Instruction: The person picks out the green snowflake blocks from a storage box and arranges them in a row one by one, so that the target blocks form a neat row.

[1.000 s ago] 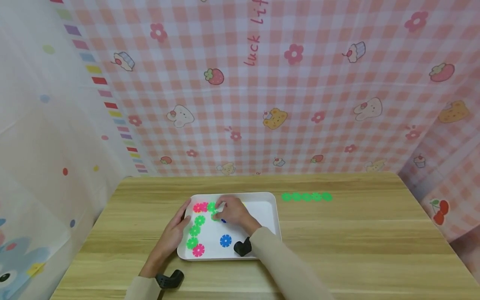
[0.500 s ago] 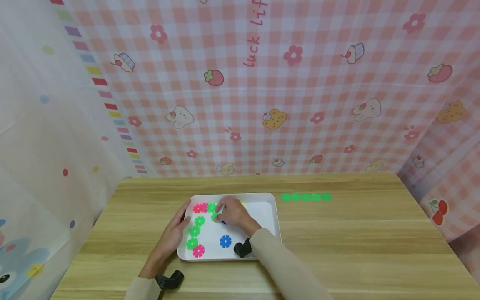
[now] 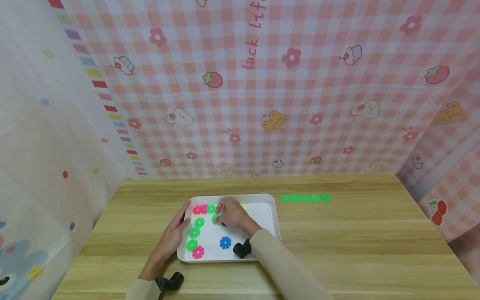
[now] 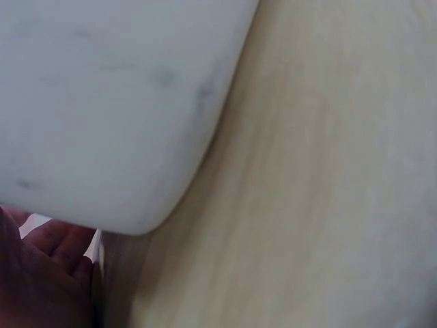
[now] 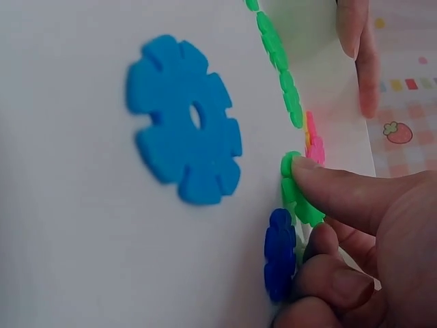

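A white tray (image 3: 262,221) lies on the table, its underside and corner filling much of the left wrist view. My left hand (image 3: 170,239) grips its left rim, thumb on the inner side. Inside the tray, my right hand (image 3: 233,214) pinches a green notched snowflake disc (image 5: 293,184) between thumb and fingers. Just beside those fingers is a dark blue disc (image 5: 280,256). A lighter blue disc (image 3: 225,242) lies nearer the front. Linked green discs (image 3: 194,232) run along the tray's left side, with pink discs (image 3: 197,209) at the far left corner. My right hand partly hides a yellow piece.
Several green discs (image 3: 306,198) form a joined row on the table (image 3: 356,233), right of the tray. One pink disc (image 3: 198,252) lies at the tray's front left. Black wrist mounts (image 3: 170,281) sit on both wrists. A checked cloth (image 3: 318,91) hangs behind the table.
The right hand keeps its pinch on the green disc with only slight finger shifts. The left hand stays on the tray rim. The whole view has drifted slightly downward.
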A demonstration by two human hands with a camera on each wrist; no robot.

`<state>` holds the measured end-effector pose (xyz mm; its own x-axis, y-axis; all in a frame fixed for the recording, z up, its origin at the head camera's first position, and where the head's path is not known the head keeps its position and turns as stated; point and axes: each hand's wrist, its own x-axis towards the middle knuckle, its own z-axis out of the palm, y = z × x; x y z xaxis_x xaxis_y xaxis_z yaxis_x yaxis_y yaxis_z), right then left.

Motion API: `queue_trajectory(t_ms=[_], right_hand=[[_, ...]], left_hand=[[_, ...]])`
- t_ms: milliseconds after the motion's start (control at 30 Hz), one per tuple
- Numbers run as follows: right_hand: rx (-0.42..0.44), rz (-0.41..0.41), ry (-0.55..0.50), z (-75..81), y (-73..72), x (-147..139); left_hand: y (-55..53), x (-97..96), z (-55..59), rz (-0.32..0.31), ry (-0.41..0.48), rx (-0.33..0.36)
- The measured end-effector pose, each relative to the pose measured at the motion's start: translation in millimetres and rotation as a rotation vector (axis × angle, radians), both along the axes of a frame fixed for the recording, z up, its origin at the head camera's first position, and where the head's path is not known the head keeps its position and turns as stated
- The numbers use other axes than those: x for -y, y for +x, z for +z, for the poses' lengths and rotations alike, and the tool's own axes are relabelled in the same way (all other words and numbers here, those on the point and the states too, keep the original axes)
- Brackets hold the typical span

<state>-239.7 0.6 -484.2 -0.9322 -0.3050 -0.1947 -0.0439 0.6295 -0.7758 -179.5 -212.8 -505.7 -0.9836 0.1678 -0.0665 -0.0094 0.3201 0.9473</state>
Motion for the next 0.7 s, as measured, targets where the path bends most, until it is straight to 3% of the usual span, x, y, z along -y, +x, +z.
queue_trajectory(t_ms=[433, 700], right_hand=[[-0.008, 0.011, -0.027, 1.5, 3.3, -1], [-0.033, 0.02, -0.025, 12.2, 4.9, -7]], left_hand=[[0.3, -1.0, -0.6, -0.001, 0.003, 0.003], [-0.1, -0.8, 0.0, 0.004, -0.005, 0.002]])
